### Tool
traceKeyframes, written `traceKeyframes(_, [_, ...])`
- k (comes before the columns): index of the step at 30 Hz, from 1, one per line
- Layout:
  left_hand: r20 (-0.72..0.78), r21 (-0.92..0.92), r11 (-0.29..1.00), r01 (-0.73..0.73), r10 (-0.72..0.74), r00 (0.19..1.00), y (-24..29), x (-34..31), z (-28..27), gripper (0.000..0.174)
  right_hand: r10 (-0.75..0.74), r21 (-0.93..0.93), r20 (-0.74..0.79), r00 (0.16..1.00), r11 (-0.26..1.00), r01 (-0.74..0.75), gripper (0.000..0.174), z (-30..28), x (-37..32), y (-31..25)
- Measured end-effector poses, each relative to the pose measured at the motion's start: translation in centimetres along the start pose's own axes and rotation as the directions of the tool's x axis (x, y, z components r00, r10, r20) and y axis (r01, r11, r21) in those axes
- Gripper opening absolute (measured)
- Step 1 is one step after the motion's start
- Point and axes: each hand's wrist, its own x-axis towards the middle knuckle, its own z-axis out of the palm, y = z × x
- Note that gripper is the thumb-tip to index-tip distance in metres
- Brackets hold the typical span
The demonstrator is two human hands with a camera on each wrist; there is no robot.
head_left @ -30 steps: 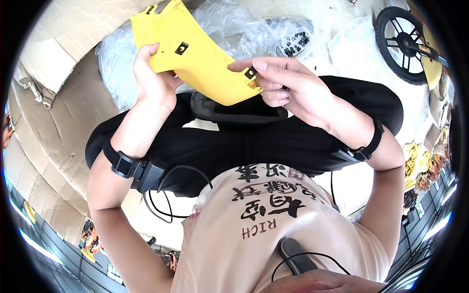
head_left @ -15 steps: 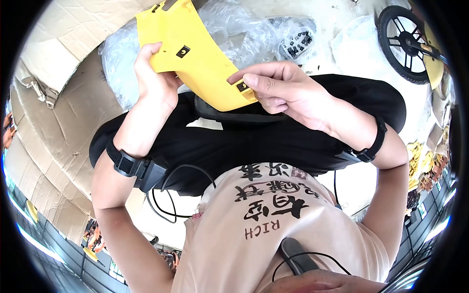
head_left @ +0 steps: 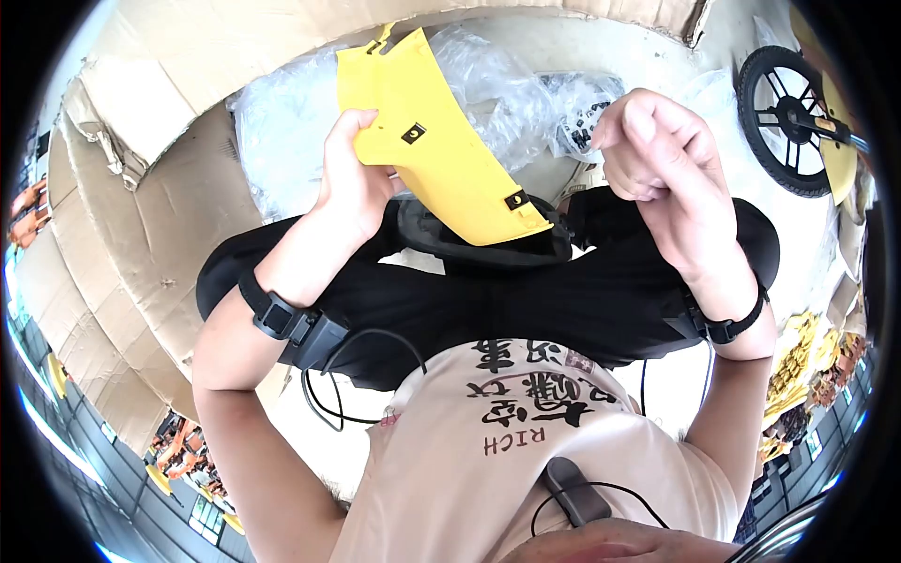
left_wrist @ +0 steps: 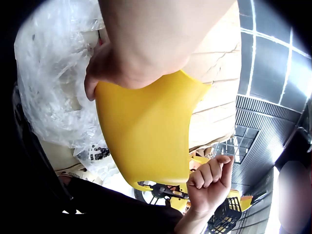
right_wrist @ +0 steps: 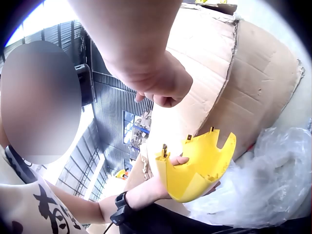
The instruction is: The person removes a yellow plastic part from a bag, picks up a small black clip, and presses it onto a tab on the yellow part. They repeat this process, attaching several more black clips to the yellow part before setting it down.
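A curved yellow panel (head_left: 441, 150) is held at its left side by the left hand (head_left: 358, 192), thumb on the near face and fingers behind. Two black clips show on it, one near the middle (head_left: 413, 133) and one by its lower right end (head_left: 516, 200). In the left wrist view the panel's smooth outer face (left_wrist: 146, 131) hangs below the left hand (left_wrist: 131, 63). The right hand (head_left: 671, 174) is raised to the right, apart from the panel, its fingers curled; no object shows in it. The right wrist view has this hand (right_wrist: 163, 85) above the panel (right_wrist: 195, 165).
Clear plastic bags (head_left: 497, 103) lie beyond the panel, one holding small black parts (head_left: 582, 122). Cardboard (head_left: 141, 235) covers the left side. A black spoked wheel (head_left: 788, 122) is at the upper right. A dark open container (head_left: 441, 246) is beneath the panel.
The right hand has let go of the panel's lower end and moved right, its fingers now curled. The panel and left hand have shifted right and down in the head view.
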Motion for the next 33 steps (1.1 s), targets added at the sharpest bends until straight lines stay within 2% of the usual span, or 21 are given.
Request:
traceKeyframes(2, [0.022, 0.018, 1.000, 0.017, -0.017, 1.000, 0.0, -0.3, 0.1, 0.052, 0.018, -0.030, -0.008, 1.000, 0.999, -0.019, 0.029, 0.0, -0.1, 0.2])
traceKeyframes(5, [0.163, 0.082, 0.987, 0.136, -0.147, 0.976, -0.5, -1.0, -0.6, 0.054, 0.027, -0.062, -0.032, 0.999, 0.998, -0.029, 0.027, 0.1, 0.1, 0.3])
traceKeyframes(7, [0.125, 0.116, 0.975, 0.187, -0.201, 0.972, -0.8, -3.0, 0.0, 0.057, 0.047, -0.057, -0.075, 0.996, 0.997, -0.051, 0.027, -0.4, 0.4, -0.1])
traceKeyframes(11, [0.194, -0.001, 0.954, 0.300, -0.295, 0.936, -0.9, -7.8, -0.4, 0.061, 0.041, -0.043, -0.153, 0.987, 0.998, -0.048, 0.027, -1.4, 1.2, -1.2])
traceKeyframes(13, [0.276, -0.051, 0.971, 0.233, -0.210, 0.938, 0.6, -10.6, -1.7, 0.062, 0.047, 0.042, -0.160, 0.986, 0.998, -0.041, 0.025, -2.1, 1.3, -1.4])
traceKeyframes(15, [0.210, -0.168, 0.986, -0.001, 0.037, 0.977, 2.0, -13.4, -3.6, 0.053, 0.071, 0.144, -0.181, 0.981, 0.988, -0.045, 0.027, -2.5, 1.7, -1.8])
traceKeyframes(16, [0.109, -0.209, 0.960, -0.186, 0.212, 0.971, 2.8, -14.7, -5.0, 0.047, 0.089, 0.205, -0.163, 0.983, 0.977, -0.054, 0.032, -2.7, 1.8, -1.8])
traceKeyframes(17, [0.011, -0.228, 0.905, -0.359, 0.371, 0.928, 3.8, -15.8, -6.6, 0.042, 0.109, 0.261, -0.155, 0.982, 0.963, -0.066, 0.038, -2.6, 2.0, -1.7])
traceKeyframes(18, [-0.043, -0.420, 0.776, -0.471, 0.501, 0.864, 5.2, -17.7, -7.7, 0.036, 0.143, 0.275, -0.150, 0.978, 0.957, -0.098, 0.043, -2.1, 2.2, -1.5])
traceKeyframes(19, [-0.189, -0.410, 0.635, -0.655, 0.643, 0.742, 6.3, -19.0, -9.2, 0.038, 0.179, 0.285, -0.154, 0.972, 0.950, -0.130, 0.049, -1.8, 2.2, -1.5])
traceKeyframes(20, [-0.357, -0.383, 0.523, -0.762, 0.677, 0.644, 8.1, -20.0, -10.4, 0.040, 0.183, 0.287, -0.054, 0.982, 0.944, -0.161, 0.055, -2.7, 2.4, -0.9])
traceKeyframes(22, [-0.440, -0.035, 0.249, -0.968, 0.866, 0.239, 11.3, -21.5, -14.4, 0.047, 0.191, 0.309, -0.017, 0.982, 0.935, -0.176, 0.053, -2.4, 2.4, -0.7])
traceKeyframes(23, [-0.488, 0.092, 0.203, -0.975, 0.863, 0.133, 12.8, -22.5, -17.1, 0.048, 0.192, 0.329, -0.007, 0.981, 0.927, -0.179, 0.052, -2.5, 2.4, -0.4])
traceKeyframes(26, [-0.607, 0.441, 0.074, -0.894, 0.758, -0.237, 16.4, -24.6, -25.7, 0.043, 0.191, 0.339, -0.037, 0.981, 0.926, -0.167, 0.036, -3.7, 2.7, 0.7])
traceKeyframes(27, [-0.570, 0.585, 0.098, -0.805, 0.756, -0.322, 17.0, -25.0, -29.0, 0.042, 0.186, 0.347, -0.050, 0.981, 0.924, -0.157, 0.030, -3.9, 2.7, 1.0])
traceKeyframes(28, [-0.517, 0.704, 0.118, -0.700, 0.761, -0.392, 17.3, -25.0, -33.2, 0.042, 0.203, 0.340, -0.049, 0.978, 0.924, -0.174, 0.020, -3.6, 2.8, 1.0])
traceKeyframes(29, [-0.458, 0.801, 0.145, -0.581, 0.774, -0.438, 17.1, -24.4, -38.1, 0.039, 0.216, 0.328, -0.049, 0.975, 0.926, -0.188, 0.020, -3.3, 2.8, 1.1])
traceKeyframes(30, [-0.317, 0.933, 0.189, -0.307, 0.835, -0.450, 16.6, -23.9, -41.4, 0.037, 0.213, 0.314, -0.032, 0.977, 0.930, -0.192, 0.022, -2.6, 2.6, 1.1])
traceKeyframes(31, [-0.318, 0.925, 0.369, 0.092, 0.882, -0.349, 16.0, -23.7, -44.1, 0.040, 0.197, 0.298, -0.032, 0.980, 0.938, -0.179, 0.023, -2.0, 2.4, 0.8])
traceKeyframes(32, [-0.466, 0.874, 0.475, 0.107, 0.879, -0.096, 15.1, -23.5, -44.6, 0.042, 0.209, 0.283, -0.031, 0.977, 0.940, -0.192, 0.026, -1.8, 2.3, 0.6])
traceKeyframes(33, [-0.462, 0.849, 0.406, 0.339, 0.881, 0.100, 14.3, -22.6, -48.3, 0.040, 0.226, 0.271, -0.023, 0.974, 0.939, -0.211, 0.029, -1.7, 2.4, 0.4])
